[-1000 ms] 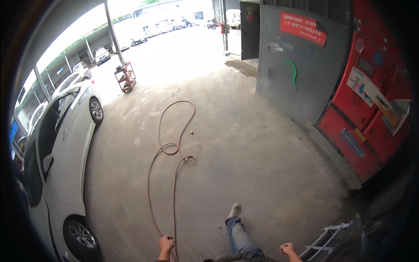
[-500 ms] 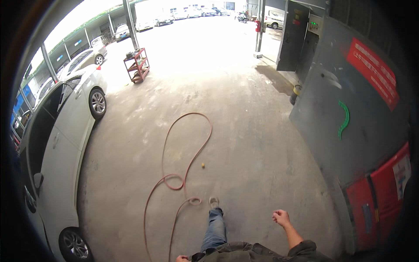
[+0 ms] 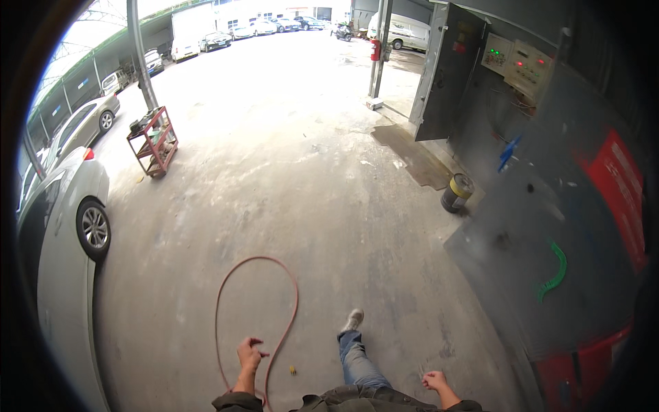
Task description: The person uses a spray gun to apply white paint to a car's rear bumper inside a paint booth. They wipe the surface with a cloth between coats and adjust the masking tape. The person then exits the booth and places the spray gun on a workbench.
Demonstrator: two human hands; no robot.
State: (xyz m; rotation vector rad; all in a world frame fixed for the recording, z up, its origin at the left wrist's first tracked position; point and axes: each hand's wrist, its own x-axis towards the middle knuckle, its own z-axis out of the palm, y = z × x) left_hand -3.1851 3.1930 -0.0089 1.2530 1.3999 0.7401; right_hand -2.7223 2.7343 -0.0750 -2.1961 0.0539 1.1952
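My left hand (image 3: 251,353) is held out low in front of me, its fingers apart with nothing between them. It hangs over a red hose (image 3: 258,258) that lies in a long loop on the concrete floor. My right hand (image 3: 434,380) is at the lower right, fingers curled closed. Faint pale streaks show by its fingertips, too unclear to name. Between the two hands my leg in blue jeans (image 3: 357,362) steps forward in a light shoe. A small yellowish piece (image 3: 292,370) lies on the floor beside the hose.
A white car (image 3: 55,220) stands along the left. Farther on is a red shelf cart (image 3: 152,141) by a post. At the right are a dark drum (image 3: 457,193), an open metal door (image 3: 449,75), control boxes (image 3: 528,69) with lights, and a grey panel (image 3: 508,254).
I have moved forward, so the hose, cart and car sit lower or farther left. My left hand has come up into view with fingers apart. My right hand has dropped lower, still closed.
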